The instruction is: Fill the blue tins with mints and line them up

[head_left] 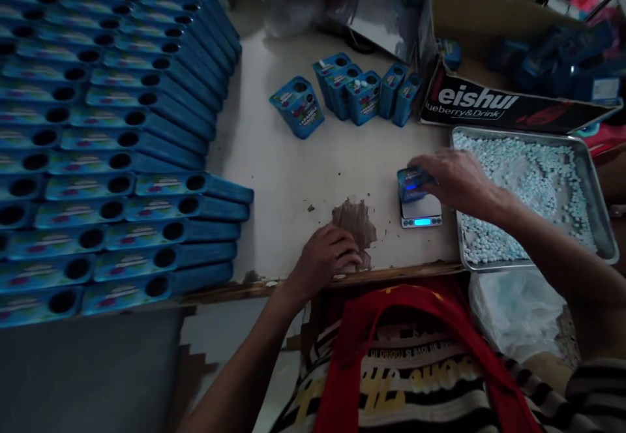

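My right hand grips a small blue candy box with fingers and thumb on its far and near sides. The box is at the back part of a small digital scale with a lit blue display; whether its full weight is on the plate I cannot tell. My left hand lies on the table's front edge, beside a patch of worn bare wood, fingers a little bent and holding nothing. Just right of the scale is a metal tray of pale blue and white candies.
Stacked rows of blue boxes with dark round holes fill the left side. Farther back stand several more boxes, one apart from the rest. A black-printed carton with blue boxes inside stands at the back right. A plastic bag hangs below the tray.
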Motion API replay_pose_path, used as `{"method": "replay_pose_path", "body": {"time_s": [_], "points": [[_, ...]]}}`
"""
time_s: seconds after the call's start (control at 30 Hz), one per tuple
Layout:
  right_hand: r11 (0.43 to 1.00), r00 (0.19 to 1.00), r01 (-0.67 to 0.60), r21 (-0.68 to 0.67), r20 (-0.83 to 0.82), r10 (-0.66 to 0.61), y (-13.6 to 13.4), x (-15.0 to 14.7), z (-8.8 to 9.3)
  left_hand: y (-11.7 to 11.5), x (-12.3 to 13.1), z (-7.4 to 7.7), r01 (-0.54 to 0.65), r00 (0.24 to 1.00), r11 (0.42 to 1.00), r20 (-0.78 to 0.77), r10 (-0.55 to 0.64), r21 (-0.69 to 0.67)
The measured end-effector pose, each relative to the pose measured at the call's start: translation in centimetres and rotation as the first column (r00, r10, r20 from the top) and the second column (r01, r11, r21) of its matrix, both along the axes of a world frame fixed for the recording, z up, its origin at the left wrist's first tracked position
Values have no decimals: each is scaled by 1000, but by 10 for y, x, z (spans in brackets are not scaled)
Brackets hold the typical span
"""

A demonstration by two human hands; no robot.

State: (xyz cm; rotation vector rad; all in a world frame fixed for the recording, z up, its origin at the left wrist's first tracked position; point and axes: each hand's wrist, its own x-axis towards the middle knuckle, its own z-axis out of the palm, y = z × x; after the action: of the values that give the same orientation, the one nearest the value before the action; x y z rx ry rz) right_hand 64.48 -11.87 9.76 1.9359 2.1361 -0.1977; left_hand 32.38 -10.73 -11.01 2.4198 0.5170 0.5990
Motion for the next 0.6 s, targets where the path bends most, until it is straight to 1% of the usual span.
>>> {"method": "replay_pose_path", "body": {"time_s": [0.07,0.13,0.2,0.27,0.33,0.37,0.4,0.43,0.47,0.5,0.53,0.57,0.6], "points": [[998,997,57,33,-58,-55,-23,10,-16,3,3,2,-26,1000,999,-2,26,29],[993,989,96,75,-118,-87,-36,17,-30,7,9,12,-76,997,997,13,76,20],[983,973,131,131,-205,-103,-43,23,-35,10,21,31,-145,987,989,72,145,-8],[953,939,194,234,-325,-112,-52,34,-36,8,42,57,-217,958,976,192,215,-11],[883,890,320,344,-429,-155,-69,52,-38,0,78,85,-246,924,969,305,229,18],[841,866,392,373,-459,-200,-79,65,-41,-6,101,97,-220,923,975,331,194,42],[805,845,453,383,-471,-252,-91,79,-47,-12,127,108,-164,937,984,322,132,73],[788,834,493,369,-460,-306,-103,95,-54,-18,153,116,-90,955,990,293,55,107],[793,836,500,350,-433,-336,-115,111,-64,-22,179,123,-11,964,988,263,-29,151],[814,853,476,334,-399,-335,-127,126,-74,-23,200,128,28,968,981,240,-74,192],[836,879,435,334,-360,-313,-139,140,-85,-22,217,133,36,971,975,223,-86,219],[864,906,379,332,-322,-274,-149,152,-96,-18,226,137,11,972,973,227,-65,231],[889,930,319,329,-287,-228,-157,161,-107,-11,227,141,-49,969,972,247,-9,228]]}}
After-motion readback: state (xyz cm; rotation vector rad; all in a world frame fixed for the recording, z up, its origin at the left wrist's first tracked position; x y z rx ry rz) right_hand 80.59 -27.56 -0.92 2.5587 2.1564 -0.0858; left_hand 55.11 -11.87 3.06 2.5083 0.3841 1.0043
